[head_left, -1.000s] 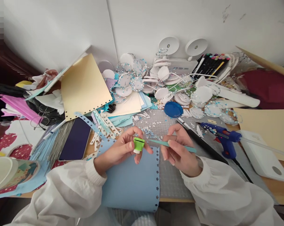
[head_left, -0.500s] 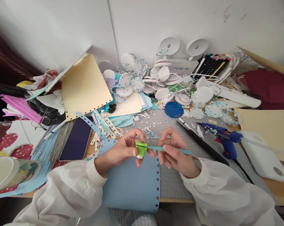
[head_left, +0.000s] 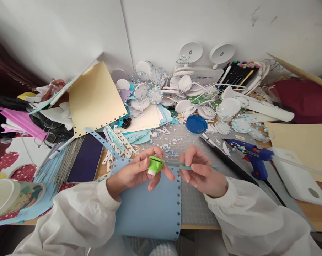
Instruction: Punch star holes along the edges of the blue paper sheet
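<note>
My left hand holds a small bright green craft punch with a white button pointing down. Its dark slot faces up and toward me, and some of the fingers stick out past it. Between the thumb and fingers of my right hand is a thin teal paper strip, seen nearly edge-on. The strip's left end lies close beside the punch; whether it sits in the slot I cannot tell. Below both hands spreads a light blue paper sheet with star-shaped holes along its edges.
Tiny blue and white paper stars lie scattered on the grey cutting mat. A blue lid, a blue glue gun and a phone surround the work area. White discs with beaded wires crowd the back.
The punch has turned in my left hand and shifted slightly left and up. The teal strip has tipped from showing its flat face to nearly edge-on.
</note>
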### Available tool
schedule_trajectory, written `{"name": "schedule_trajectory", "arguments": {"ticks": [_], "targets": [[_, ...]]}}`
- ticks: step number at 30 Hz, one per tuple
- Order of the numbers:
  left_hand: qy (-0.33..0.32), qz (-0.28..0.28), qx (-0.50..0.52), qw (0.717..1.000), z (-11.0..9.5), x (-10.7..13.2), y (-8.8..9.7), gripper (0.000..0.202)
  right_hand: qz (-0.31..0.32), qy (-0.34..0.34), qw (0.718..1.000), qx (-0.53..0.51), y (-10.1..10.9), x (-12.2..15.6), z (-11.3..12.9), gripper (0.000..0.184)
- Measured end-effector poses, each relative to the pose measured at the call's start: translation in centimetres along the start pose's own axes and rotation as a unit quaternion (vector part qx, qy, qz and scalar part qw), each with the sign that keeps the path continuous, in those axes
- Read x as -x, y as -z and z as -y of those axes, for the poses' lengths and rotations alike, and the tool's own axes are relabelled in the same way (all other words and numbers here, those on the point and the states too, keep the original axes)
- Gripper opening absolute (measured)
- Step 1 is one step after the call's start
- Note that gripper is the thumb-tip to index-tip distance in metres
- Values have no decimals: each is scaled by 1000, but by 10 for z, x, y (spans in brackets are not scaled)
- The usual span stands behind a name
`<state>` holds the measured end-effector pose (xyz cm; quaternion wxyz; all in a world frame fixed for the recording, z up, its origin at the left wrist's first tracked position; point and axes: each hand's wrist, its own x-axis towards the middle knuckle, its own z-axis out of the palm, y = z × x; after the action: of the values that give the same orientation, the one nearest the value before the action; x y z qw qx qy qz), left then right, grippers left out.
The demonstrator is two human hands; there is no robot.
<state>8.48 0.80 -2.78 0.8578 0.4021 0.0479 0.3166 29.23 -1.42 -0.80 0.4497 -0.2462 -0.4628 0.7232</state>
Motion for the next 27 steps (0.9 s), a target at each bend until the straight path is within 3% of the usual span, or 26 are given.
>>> {"name": "schedule_trajectory", "arguments": {"ticks": [4, 12, 20, 27], "targets": [[-16, 10, 8, 1000, 1, 0, 4, 38, 5, 36, 999, -6, 2, -1, 3, 24], [17, 26, 23, 999, 0, -3, 2, 51, 23, 77, 996, 38, -2, 2, 1, 15], [41, 4, 30, 999, 0, -4, -1, 56, 47, 101, 989, 92, 2, 7, -9, 4], [8, -87, -56, 995, 3, -3, -4, 61, 49, 207, 936, 280, -3, 7, -4, 15]]}}
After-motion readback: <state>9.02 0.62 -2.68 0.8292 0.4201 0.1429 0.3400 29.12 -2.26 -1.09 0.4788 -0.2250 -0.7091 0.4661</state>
